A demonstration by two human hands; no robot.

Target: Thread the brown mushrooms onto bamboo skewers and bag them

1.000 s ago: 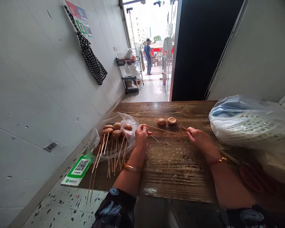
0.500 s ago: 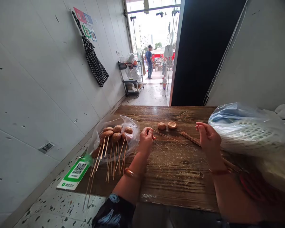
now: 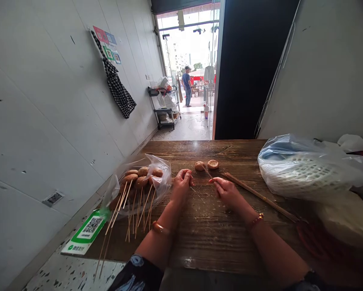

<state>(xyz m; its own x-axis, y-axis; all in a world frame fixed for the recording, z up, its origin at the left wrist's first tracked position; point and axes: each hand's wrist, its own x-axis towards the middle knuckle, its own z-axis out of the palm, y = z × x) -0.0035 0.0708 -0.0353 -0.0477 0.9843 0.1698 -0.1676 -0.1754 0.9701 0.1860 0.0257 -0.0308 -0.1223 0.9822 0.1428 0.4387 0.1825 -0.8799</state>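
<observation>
My right hand (image 3: 228,192) pinches thin wooden skewers (image 3: 208,171), their tips pointing up and left toward a brown mushroom (image 3: 200,166). A second mushroom (image 3: 212,164), hollow side up, sits just to its right. Close by on the left, my left hand (image 3: 183,181) is closed with thumb and fingertips together; what it holds, if anything, is hidden. One thin stick (image 3: 197,194) shows just below that hand. Further left, a clear plastic bag (image 3: 161,166) holds several skewered mushrooms (image 3: 142,182), their sticks poking out toward me.
A bundle of skewers (image 3: 260,197) lies slanted on the wooden table (image 3: 226,234). At the right stands a large clear bag (image 3: 305,169) with white netting inside. A green QR-code sign (image 3: 87,231) is at the left edge. Beyond the table are a cart (image 3: 164,107) and a person (image 3: 187,87) outside.
My right hand has moved left and down from beside the large bag to near my left hand. It now grips skewers that earlier stretched out from my left hand. The view has shifted slightly.
</observation>
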